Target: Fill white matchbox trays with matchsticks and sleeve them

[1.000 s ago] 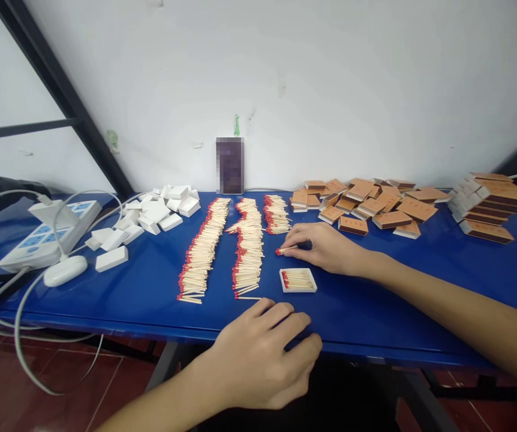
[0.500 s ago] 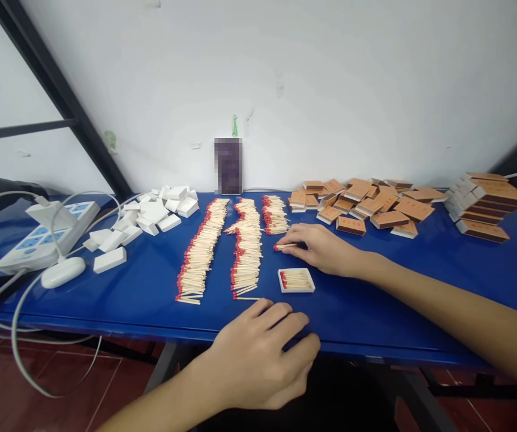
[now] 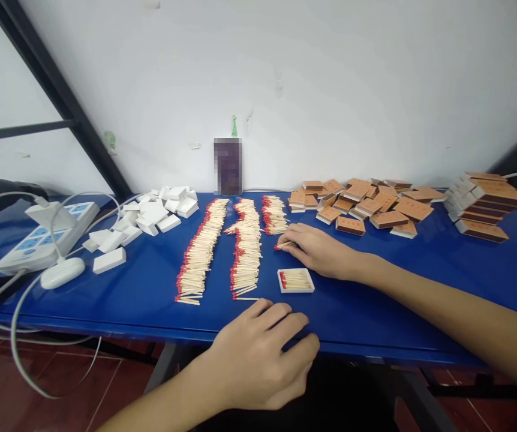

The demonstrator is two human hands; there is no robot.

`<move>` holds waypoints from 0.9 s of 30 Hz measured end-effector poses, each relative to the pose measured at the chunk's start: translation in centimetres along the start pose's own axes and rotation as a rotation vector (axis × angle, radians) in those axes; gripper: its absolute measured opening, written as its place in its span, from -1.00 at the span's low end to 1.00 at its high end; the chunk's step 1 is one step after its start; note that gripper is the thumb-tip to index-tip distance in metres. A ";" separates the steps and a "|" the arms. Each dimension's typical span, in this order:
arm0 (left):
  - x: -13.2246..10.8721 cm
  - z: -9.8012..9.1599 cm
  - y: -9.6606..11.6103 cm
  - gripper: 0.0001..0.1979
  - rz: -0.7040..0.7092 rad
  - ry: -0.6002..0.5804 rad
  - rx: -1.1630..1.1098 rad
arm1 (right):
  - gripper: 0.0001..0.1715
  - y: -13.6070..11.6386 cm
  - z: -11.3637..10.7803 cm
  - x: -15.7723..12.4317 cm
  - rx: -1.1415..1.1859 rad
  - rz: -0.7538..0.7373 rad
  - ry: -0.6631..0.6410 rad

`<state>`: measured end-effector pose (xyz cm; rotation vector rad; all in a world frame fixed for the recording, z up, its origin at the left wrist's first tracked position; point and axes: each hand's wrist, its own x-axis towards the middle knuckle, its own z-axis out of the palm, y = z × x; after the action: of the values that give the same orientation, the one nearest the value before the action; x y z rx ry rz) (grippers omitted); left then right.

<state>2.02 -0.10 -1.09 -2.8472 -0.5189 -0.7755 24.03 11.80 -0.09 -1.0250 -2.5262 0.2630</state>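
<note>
One pale wall [image 3: 352, 90] backs a long blue table [image 3: 123, 300], with a black frame [image 3: 76, 117] slanting down at the left. The left hand [image 3: 267, 354] covers part of the table's front edge, its fingers loosely bent and slightly parted; I cannot tell whether anything lies under them. Just beyond the open tray, the right hand [image 3: 316, 249] has thumb and fingers pinched together on a few matches [image 3: 282, 245], red heads pointing left.

A heap of brown matchboxes [image 3: 375, 207] and a taller stack [image 3: 487, 207] crowd the table's far right side. At far left sits a power strip [image 3: 45, 243], its cables [image 3: 14, 327] looping over the edge. White boxes [image 3: 155, 213] are piled beside it. A dark blurred panel [image 3: 228, 167] leans on the wall behind three match rows [image 3: 246, 240]. Smaller is the white tray [image 3: 295, 290], partly filled with matches, between the hands.
</note>
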 end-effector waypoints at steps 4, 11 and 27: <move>0.0 0.0 -0.1 -0.82 0.001 -0.004 0.005 | -0.67 0.0 0.0 -0.1 -0.023 -0.004 0.003; 0.0 0.0 0.0 -0.82 -0.002 -0.014 0.004 | -0.70 0.1 -0.2 -0.2 -0.068 0.032 0.002; 0.0 0.1 -0.1 -0.82 -0.003 -0.005 0.004 | -0.73 0.3 -0.5 -0.2 -0.134 0.039 -0.014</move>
<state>2.01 -0.02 -1.17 -2.8466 -0.5252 -0.7670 24.54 11.90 0.27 -1.1272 -2.5681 0.1130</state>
